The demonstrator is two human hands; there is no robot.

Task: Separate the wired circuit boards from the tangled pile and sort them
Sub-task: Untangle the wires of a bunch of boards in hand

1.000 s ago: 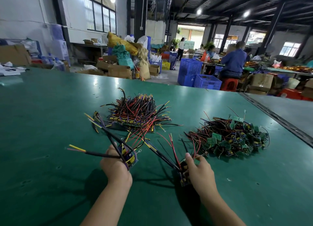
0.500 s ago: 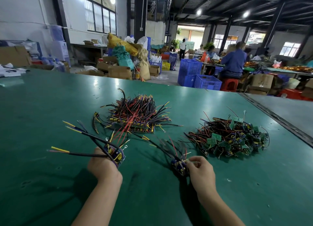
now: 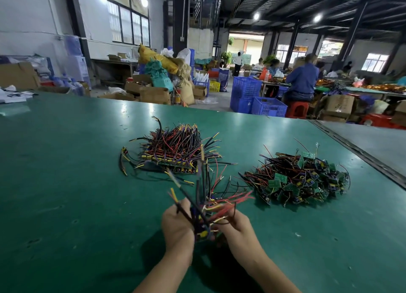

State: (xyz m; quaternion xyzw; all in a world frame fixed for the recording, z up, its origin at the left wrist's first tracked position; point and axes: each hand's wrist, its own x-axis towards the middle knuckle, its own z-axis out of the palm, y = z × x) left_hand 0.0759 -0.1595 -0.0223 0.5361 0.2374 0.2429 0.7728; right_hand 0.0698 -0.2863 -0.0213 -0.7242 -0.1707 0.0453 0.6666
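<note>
Two heaps lie on the green table [image 3: 66,183]. The sorted stack of wired boards [image 3: 175,152] is at centre, its wires fanned upward. The tangled pile of small green boards [image 3: 298,180] is to the right. Close to me, my left hand [image 3: 175,227] and my right hand [image 3: 237,229] are pressed together around one bunch of wired boards [image 3: 203,218]. Both grip it from opposite sides, and its black, red and yellow wires stick up and to the right. The boards themselves are mostly hidden between my palms.
A dark seam [image 3: 360,152] runs diagonally along the table's right side, with a grey surface beyond. Past the far edge stand blue crates [image 3: 257,99], cardboard boxes [image 3: 153,93] and a seated person in blue [image 3: 302,79].
My hands were apart, each holding its own wired board. They have come together at the centre, and the two boards' wires now form one bunch.
</note>
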